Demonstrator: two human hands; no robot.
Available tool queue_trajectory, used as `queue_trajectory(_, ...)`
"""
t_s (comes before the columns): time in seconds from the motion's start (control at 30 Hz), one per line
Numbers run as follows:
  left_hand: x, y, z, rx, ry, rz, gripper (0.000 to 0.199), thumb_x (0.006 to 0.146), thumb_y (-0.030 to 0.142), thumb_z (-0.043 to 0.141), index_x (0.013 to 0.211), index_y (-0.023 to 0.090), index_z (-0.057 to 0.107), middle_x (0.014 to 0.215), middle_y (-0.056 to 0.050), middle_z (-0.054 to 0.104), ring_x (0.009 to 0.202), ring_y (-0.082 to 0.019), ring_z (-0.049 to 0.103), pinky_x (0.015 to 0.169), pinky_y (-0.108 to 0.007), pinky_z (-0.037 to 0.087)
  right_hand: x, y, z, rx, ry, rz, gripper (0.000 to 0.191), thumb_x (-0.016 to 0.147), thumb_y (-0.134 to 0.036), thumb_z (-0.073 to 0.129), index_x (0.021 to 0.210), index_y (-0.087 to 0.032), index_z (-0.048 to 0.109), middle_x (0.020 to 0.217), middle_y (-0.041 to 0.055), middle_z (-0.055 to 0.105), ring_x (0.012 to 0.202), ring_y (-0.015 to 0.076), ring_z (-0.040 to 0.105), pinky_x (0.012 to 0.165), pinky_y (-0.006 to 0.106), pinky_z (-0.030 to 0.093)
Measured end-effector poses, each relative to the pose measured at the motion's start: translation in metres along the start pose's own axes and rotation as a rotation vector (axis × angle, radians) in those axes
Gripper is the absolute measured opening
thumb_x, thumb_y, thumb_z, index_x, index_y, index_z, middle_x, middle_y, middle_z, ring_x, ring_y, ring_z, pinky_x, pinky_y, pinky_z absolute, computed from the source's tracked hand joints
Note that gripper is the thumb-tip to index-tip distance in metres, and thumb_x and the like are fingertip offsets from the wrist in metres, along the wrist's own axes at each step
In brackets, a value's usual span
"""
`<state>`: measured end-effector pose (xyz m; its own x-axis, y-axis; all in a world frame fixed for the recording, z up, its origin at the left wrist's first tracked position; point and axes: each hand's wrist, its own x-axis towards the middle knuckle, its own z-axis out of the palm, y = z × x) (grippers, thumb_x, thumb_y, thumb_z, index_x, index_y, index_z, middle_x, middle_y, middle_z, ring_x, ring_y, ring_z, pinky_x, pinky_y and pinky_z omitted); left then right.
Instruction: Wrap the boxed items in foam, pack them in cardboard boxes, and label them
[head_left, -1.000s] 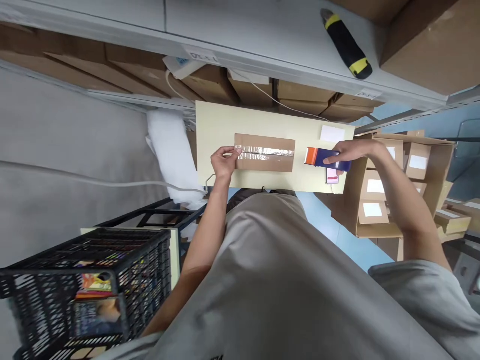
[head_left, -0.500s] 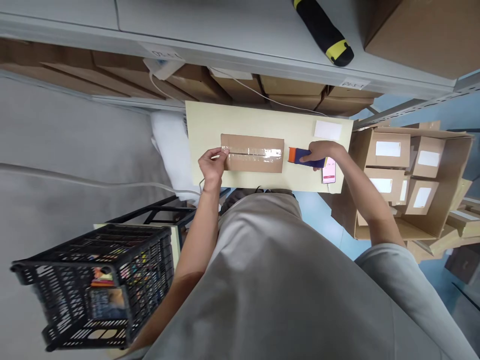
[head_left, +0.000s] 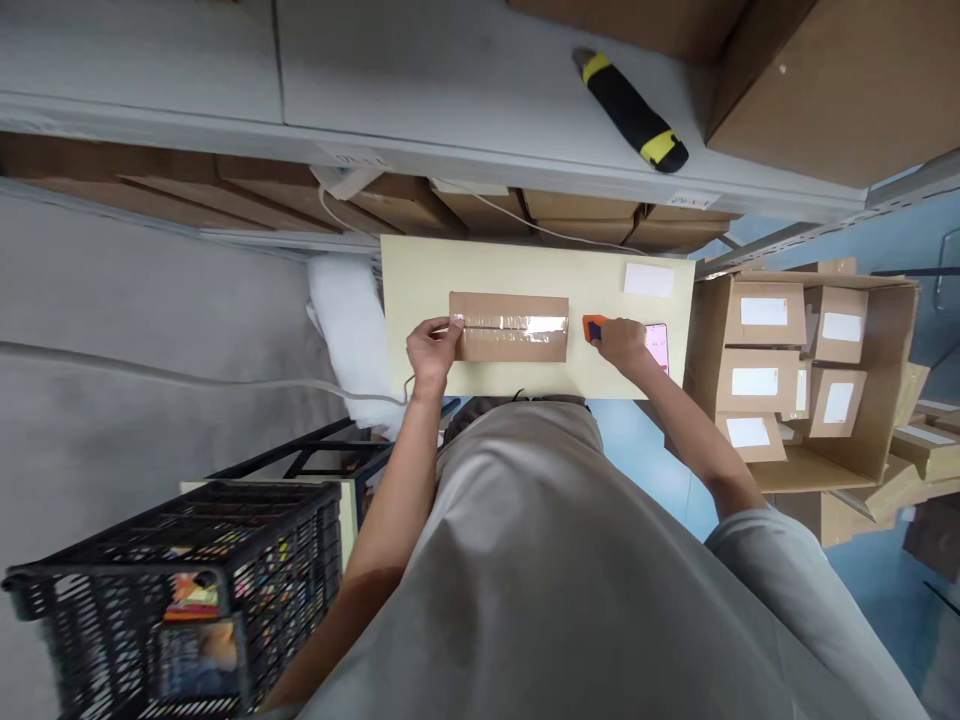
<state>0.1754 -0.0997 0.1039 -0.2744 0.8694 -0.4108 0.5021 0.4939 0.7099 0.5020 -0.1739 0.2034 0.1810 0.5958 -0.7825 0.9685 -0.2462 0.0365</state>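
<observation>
A closed brown cardboard box (head_left: pixel 510 348) lies flat on the pale yellow table (head_left: pixel 420 270), with shiny clear tape along its middle seam. My left hand (head_left: pixel 435 350) grips the box's left end, its thumb and fingertips at the edge by the tape. To the right of the box, my right hand (head_left: pixel 622 343) is wrapped round a blue and orange tape dispenser (head_left: pixel 595 328), apart from the box. Its orange end points toward the box, and the hand hides most of its body. A phone with a lit pink screen (head_left: pixel 657 347) lies beside that hand, partly covered.
A white paper (head_left: pixel 649 280) lies at the table's back right. On the shelf above rests a black and yellow utility knife (head_left: pixel 634 112). A large carton (head_left: pixel 862 470) of labelled boxes stands right; a black crate (head_left: pixel 285 560) stands lower left. A cable (head_left: pixel 187 372) runs from the left.
My right hand has turned the tape dispenser, so less of its blue body shows. My left hand stays at the box's left end. The whole view has shifted slightly.
</observation>
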Motion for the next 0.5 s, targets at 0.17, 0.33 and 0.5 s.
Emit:
queue_trajectory(0.17,-0.016,0.067,0.008,-0.106,0.002,0.207,0.042,0.090,0.024,0.081,0.131,0.020,0.072,0.145,-0.016,0.071,0.139,-0.032,0.068,0.121,-0.050,0.055,-0.043,0.005,-0.057,0.101,0.346,0.027,0.046,0.115,-0.049,0.058,0.133,-0.009,0.070,0.119,0.0274,0.082,0.114,0.0399,0.080,0.094,0.044,0.059)
queue_trajectory(0.33,-0.045,0.188,0.000,-0.339,-0.057,0.861,0.018,0.108,0.039,0.072,0.119,0.026,0.079,0.136,-0.010,0.076,0.136,-0.026,0.071,0.121,-0.044,0.056,-0.064,-0.022,-0.135,0.196,0.676,-0.229,0.054,0.115,-0.047,0.047,0.151,-0.008,0.051,0.125,0.0253,0.079,0.105,0.0416,0.079,0.091,0.050,0.062)
queue_trajectory(0.5,-0.033,0.252,-0.004,-0.462,0.045,0.965,0.015,0.110,0.038,0.071,0.111,0.025,0.078,0.130,-0.010,0.078,0.133,-0.025,0.073,0.120,-0.043,0.056,-0.025,-0.063,-0.202,0.151,0.930,-0.451,0.052,0.115,-0.035,0.040,0.156,-0.005,0.048,0.136,0.0290,0.075,0.131,0.0450,0.069,0.118,0.063,0.051)
